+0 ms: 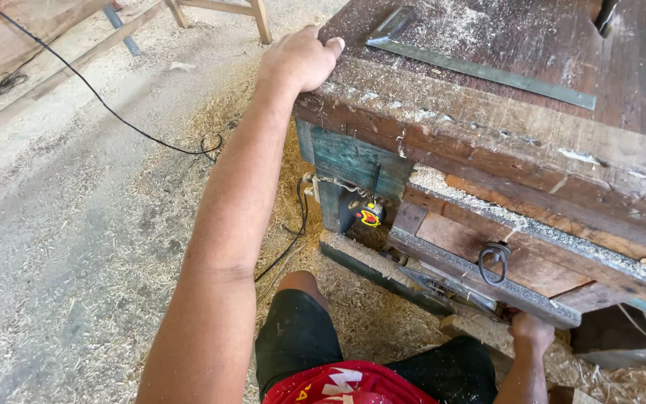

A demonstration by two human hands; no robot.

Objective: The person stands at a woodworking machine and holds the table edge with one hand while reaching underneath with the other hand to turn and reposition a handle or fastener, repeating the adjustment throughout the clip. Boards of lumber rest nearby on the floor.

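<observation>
Both hands grasp the sawdust-covered workbench (487,105) — left hand (300,56) over its top corner, right hand (530,329) under a lower rail (480,288).

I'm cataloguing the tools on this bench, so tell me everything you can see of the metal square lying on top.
The metal square is a flat, grey, L-shaped steel tool, dulled and dusted with sawdust. Its long blade runs diagonally across the dark wooden bench top; the short arm angles back at the far end. It lies flat, untouched; the left hand grips the bench edge nearby.
</observation>
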